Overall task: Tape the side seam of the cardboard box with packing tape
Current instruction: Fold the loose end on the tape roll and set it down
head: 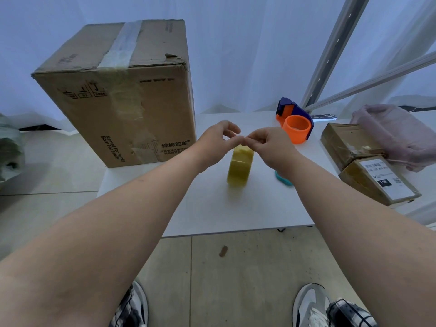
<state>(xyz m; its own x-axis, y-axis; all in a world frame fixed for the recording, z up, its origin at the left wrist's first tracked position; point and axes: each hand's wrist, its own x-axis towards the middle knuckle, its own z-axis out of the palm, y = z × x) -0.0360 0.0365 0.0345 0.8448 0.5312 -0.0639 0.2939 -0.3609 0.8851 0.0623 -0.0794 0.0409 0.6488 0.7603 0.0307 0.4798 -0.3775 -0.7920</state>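
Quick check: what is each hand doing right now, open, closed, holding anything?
Left hand: fingers pinched at the top of the tape roll; grip on it cannot be told.
Right hand: the same.

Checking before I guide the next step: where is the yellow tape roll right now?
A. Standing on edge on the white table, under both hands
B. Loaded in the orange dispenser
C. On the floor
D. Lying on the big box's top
A: the yellow tape roll stands on edge on the white table, with the left hand and right hand pinching at its top; the orange dispenser holds no tape.

White table under box, tape
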